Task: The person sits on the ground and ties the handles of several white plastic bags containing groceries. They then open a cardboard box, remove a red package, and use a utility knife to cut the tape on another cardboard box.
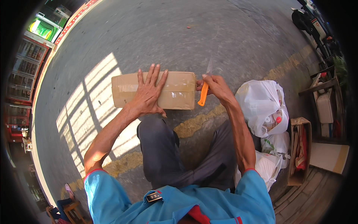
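Observation:
A taped cardboard box (179,81) is held just beyond my knees, its long side running left to right. Clear tape runs lengthwise along the middle of its upper face. My left hand (148,93) spans that face with fingers spread, the fingertips reaching past the far edge and the thumb over the near one. At the box's right end, my right hand (216,85) grips a knife (204,93) with an orange handle. Its thin metal blade points away from me, and its butt sticks out toward me. Some right fingers are partly hidden near the box end.
White plastic bags (258,100) holding mixed items sit to my right. Beside them are an open narrow carton (293,168) and a flat board (330,156). A scooter (316,28) stands far right. Shopfronts line the left; a person's leg (61,208) shows by a wooden stool (73,210).

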### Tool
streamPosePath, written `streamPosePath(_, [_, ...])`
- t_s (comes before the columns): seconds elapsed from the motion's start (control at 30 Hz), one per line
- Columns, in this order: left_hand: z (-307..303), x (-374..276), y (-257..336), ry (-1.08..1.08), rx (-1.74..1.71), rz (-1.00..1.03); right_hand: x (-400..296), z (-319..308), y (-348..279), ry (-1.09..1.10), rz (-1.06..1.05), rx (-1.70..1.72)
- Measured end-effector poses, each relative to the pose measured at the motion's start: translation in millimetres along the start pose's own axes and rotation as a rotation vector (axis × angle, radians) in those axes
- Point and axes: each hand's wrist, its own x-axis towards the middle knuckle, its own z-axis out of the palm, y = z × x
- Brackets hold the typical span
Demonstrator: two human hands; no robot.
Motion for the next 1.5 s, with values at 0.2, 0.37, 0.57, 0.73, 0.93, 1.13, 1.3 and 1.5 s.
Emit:
streamPosePath(0.2, [-1, 2, 3, 0.076, -0.096, -0.006, -24, -17, 12, -0.155, 0.066, 0.068])
streamPosePath(0.37, [-4, 5, 3, 0.063, -0.080, 0.011, -41, -12, 26, -0.141, 0.069, 0.071])
streamPosePath(0.57, [-4, 5, 2, 0.069, -0.085, 0.014, -40, -6, 23, -0.173, 0.117, 0.006])
streamPosePath(0.73, [-4, 6, 2, 0.077, -0.094, 0.018, -36, -18, 17, -0.236, 0.122, -0.062])
streamPosePath(0.93, [-2, 5, 2, 0.074, -0.098, 0.032, -34, -31, 3, -0.318, 0.207, -0.174])
streamPosePath(1.13, [-1, 1, 5, 0.079, -0.092, 0.070, -10, -35, -15, -0.472, 0.192, -0.482])
streamPosePath(1.3, [0, 0, -1, 0.048, -0.102, 0.055, 22, -8, 1, -0.650, 0.006, -0.673])
streamPosePath(1.5, [-4, 7, -8, 0.053, -0.112, 0.038, -18, 3, 31, -0.640, -0.023, -0.694])
